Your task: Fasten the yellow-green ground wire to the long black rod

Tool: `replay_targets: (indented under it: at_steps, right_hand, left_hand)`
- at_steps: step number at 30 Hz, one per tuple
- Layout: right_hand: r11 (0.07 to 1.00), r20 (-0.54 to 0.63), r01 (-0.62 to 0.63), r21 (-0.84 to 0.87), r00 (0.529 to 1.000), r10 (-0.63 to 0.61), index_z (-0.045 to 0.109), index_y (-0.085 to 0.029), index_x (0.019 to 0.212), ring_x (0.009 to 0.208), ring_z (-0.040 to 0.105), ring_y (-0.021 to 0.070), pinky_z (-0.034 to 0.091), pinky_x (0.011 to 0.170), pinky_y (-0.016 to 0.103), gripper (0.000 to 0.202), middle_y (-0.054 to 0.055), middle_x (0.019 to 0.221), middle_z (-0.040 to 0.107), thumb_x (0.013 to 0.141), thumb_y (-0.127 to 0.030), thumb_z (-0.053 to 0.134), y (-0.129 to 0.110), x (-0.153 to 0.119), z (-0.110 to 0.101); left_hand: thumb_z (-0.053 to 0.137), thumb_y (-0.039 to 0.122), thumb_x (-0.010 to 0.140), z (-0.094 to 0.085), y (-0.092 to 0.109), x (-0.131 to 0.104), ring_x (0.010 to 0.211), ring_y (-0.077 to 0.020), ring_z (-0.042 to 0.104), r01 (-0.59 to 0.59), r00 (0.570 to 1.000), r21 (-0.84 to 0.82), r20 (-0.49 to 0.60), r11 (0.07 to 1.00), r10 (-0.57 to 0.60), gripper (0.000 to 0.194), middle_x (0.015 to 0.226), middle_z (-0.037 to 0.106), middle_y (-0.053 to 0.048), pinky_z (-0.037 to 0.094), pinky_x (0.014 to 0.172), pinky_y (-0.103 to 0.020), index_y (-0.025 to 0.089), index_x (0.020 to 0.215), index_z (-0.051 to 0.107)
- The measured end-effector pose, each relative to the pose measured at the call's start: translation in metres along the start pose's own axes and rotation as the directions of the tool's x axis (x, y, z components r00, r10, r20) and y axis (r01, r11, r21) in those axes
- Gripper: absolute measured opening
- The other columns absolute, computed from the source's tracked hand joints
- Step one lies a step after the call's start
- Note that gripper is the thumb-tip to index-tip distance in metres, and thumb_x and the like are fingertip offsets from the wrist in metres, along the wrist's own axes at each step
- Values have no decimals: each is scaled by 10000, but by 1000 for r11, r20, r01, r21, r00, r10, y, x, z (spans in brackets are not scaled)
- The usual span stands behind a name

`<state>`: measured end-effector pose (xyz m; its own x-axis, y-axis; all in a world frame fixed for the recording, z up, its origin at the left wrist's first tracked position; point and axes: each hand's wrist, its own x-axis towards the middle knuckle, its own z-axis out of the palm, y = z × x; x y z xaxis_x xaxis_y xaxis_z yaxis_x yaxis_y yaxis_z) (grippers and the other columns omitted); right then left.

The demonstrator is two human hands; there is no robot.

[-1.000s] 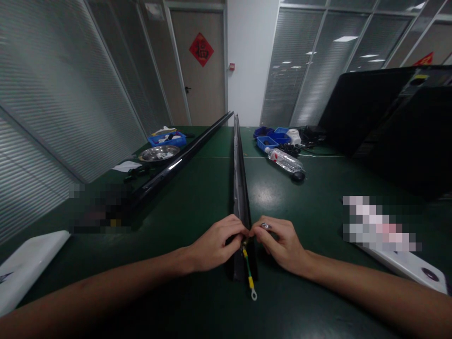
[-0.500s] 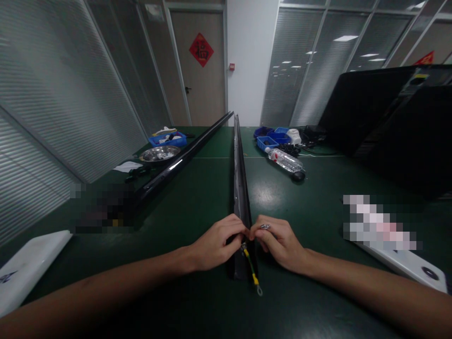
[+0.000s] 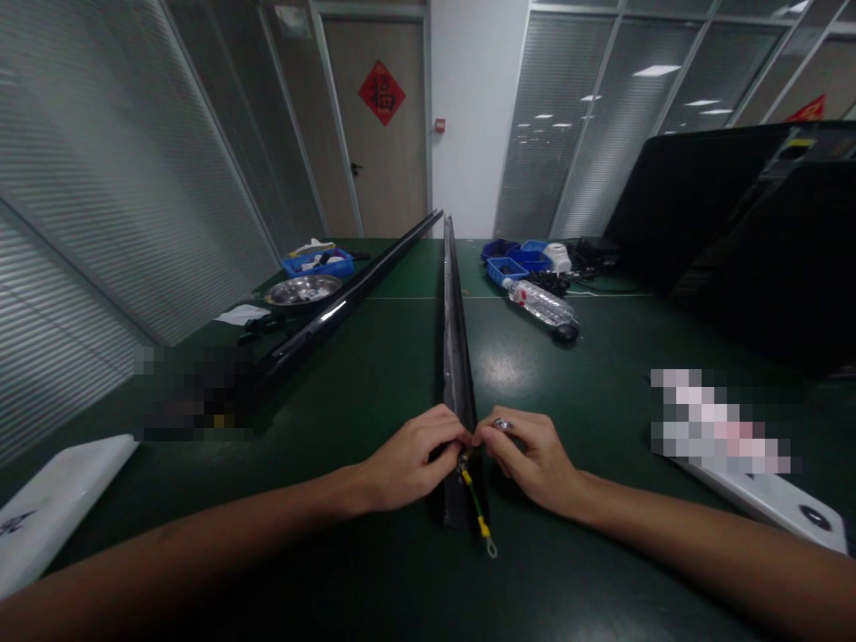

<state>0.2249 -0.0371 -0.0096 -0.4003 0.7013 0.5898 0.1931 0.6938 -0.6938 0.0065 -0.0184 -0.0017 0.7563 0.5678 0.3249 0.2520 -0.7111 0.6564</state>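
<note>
Compared with a second ago, we see the wire (image 3: 475, 503) swung to the right: its lug (image 3: 491, 544), which pointed closer to straight toward us, now lies farther right and slightly farther from us. On our right hand (image 3: 535, 464), the finger ring (image 3: 502, 424) has edged a little left and up.

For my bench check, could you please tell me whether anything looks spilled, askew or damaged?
The clear bottle lies on its side, right of the central dark rail, whereas bottles usually stand upright; I see no spill around it.
</note>
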Motion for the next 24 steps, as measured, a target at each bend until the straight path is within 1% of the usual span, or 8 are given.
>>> replay_targets:
  at_steps: [5,10,13,17,21,24]
  right_hand:
    - [999,36,-4,38,999,3,686,-152,889,563,531,101,436,576,245,263,7,746,607,1070,-237,515,1,-1,-1]
    - [997,67,28,70,997,-32,701,-148,911,563,538,97,451,587,246,276,18,779,627,1076,-219,492,0,-1,-3]
    - [998,41,46,37,998,-47,702,-146,901,570,541,107,443,584,252,268,16,752,619,1069,-221,507,-1,-1,-3]
    - [998,-34,49,-39,998,-50,701,-148,890,589,550,121,430,588,253,249,2,691,594,1057,-206,526,0,-2,-2]
    - [997,-22,37,-61,999,-38,696,-153,879,611,564,119,429,599,245,221,6,711,619,1045,-202,558,0,-2,-1]
    - [998,-5,29,-55,1000,-29,690,-154,860,622,572,123,431,605,247,238,9,711,619,1048,-213,557,-1,-1,-1]
  left_hand:
    - [452,80,996,1,0,0,956,-204,550,6,1000,1,-14,1000,-6,168,925,609,-47,442,863,-329,157,920,580]
    - [457,72,991,1,0,0,973,-205,559,-3,1000,-4,-10,1000,3,173,948,629,-50,449,888,-336,157,940,599]
    - [462,73,989,0,1,0,974,-204,560,-1,1000,-2,-12,1000,1,172,950,630,-49,451,888,-335,155,933,602]
    - [466,63,994,0,0,0,999,-197,562,9,1000,-12,-5,1000,-9,183,986,634,-44,452,897,-321,163,1003,618]
    - [470,78,1003,2,-2,-1,980,-198,561,-2,1000,6,-22,1000,2,162,953,623,-43,449,888,-319,163,932,588]
    - [463,83,1007,2,-3,-1,972,-200,562,-1,1000,17,-14,1000,1,166,956,626,-46,449,882,-321,165,928,583]
